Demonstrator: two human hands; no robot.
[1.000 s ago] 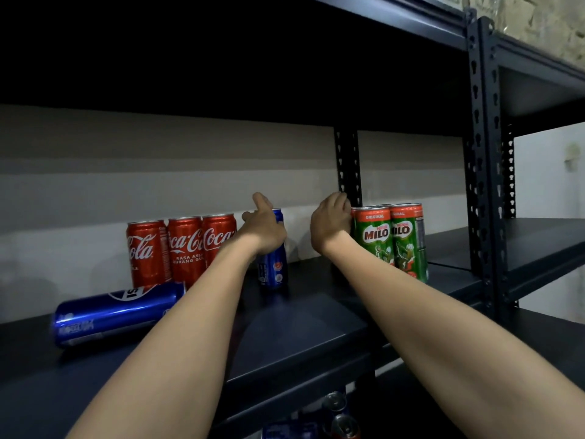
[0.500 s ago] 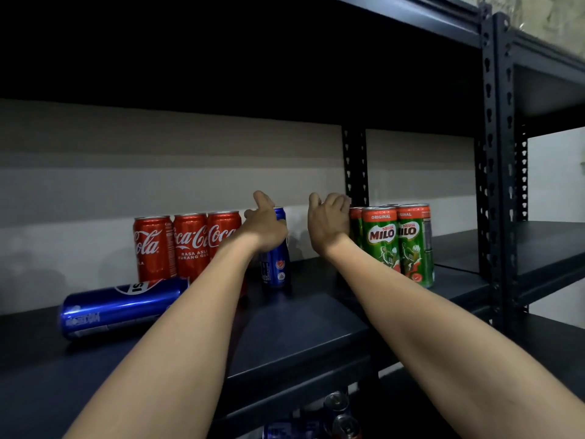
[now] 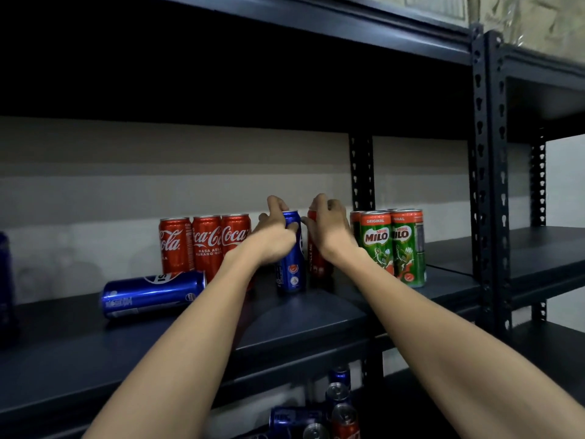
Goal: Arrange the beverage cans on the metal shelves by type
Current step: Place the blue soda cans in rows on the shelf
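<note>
Head: L hand (image 3: pixel 274 237) grips blue can (image 3: pixel 292 264), R hand (image 3: pixel 329 228) red can (image 3: pixel 316 258).

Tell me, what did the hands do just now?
The right hand left the Milo cans and gripped a red can. The left hand closed tighter round the upright blue can. The Coca-Cola row and lying blue can stayed put.

red Coca-Cola cans (image 3: pixel 207 245), blue cans (image 3: pixel 152 294), green-and-red Milo cans (image 3: pixel 392 245)

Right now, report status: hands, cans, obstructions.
Left hand grips upright blue can. Right hand grips red can. Another blue can lies toppled before the Coca-Cola row.
</note>
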